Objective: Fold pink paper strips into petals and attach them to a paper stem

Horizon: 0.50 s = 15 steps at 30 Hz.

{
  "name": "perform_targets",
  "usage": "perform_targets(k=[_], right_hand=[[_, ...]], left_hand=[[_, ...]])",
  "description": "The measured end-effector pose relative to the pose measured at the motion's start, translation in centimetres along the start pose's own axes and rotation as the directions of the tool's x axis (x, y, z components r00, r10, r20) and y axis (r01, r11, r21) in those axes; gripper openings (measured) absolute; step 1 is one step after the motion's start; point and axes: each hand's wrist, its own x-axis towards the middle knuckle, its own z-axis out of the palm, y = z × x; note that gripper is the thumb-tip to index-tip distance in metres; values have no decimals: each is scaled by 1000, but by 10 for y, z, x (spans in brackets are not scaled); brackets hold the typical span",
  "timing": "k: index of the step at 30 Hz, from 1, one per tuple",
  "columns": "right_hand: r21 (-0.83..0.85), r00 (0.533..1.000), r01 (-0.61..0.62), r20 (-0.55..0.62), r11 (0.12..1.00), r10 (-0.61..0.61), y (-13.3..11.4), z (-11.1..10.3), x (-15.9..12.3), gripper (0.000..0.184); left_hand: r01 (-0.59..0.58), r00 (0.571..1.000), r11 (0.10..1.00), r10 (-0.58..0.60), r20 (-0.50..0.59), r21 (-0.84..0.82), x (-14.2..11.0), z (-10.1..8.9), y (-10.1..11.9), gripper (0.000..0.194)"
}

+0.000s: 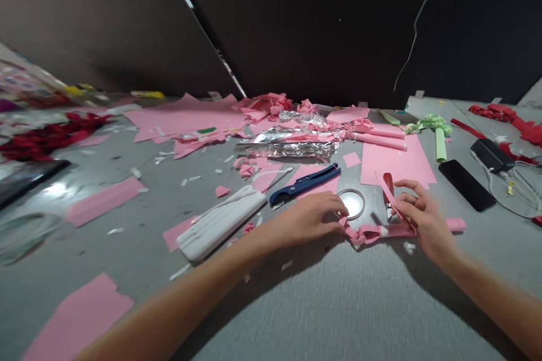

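Observation:
A pink paper tube (456,225) lies on the grey table, with looped pink paper strips (367,233) extending from its left end. The far left end of those strips is pinched between the thumb and fingers of my left hand (318,217). Over the tube, my right hand (423,214) holds a narrow pink paper strip (388,192) that points up and away; part of the tube is hidden beneath this hand. Just beyond the strip lies a cutter with a red handle (387,180). A roll of tape (363,203) rests beside my left fingertips.
Blue-handled pliers or cutters (305,183) and a white padded case (222,223) lie left of my hands. Farther back are crumpled foil (292,149) and pink sheets (182,115). A black phone (466,185), a power bank (491,155) and a green paper tube (440,145) lie right.

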Motion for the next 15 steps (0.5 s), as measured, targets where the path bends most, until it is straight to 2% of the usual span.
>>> perform_targets(k=[3, 6, 10, 12, 15], right_hand=[[-37, 999, 32, -13, 999, -33, 1, -2, 0, 19], [-49, 999, 50, 21, 998, -49, -5, -1, -2, 22], [43, 990, 52, 125, 998, -57, -13, -1, -4, 36], [64, 985, 54, 160, 996, -64, -14, -3, -4, 28], [-30, 982, 100, 166, 995, -94, -11, -3, -5, 20]], left_hand=[[29, 999, 992, -34, -40, -119, 0, -5, 2, 15], [52, 995, 956, -74, -66, -289, 0, 0, 2, 17], [117, 983, 862, -173, -68, -493, 1, 16, -1, 23], [140, 974, 803, -216, -63, -580, 2, 24, -3, 26], [140, 968, 695, -245, -49, -705, 2, 33, -7, 27]])
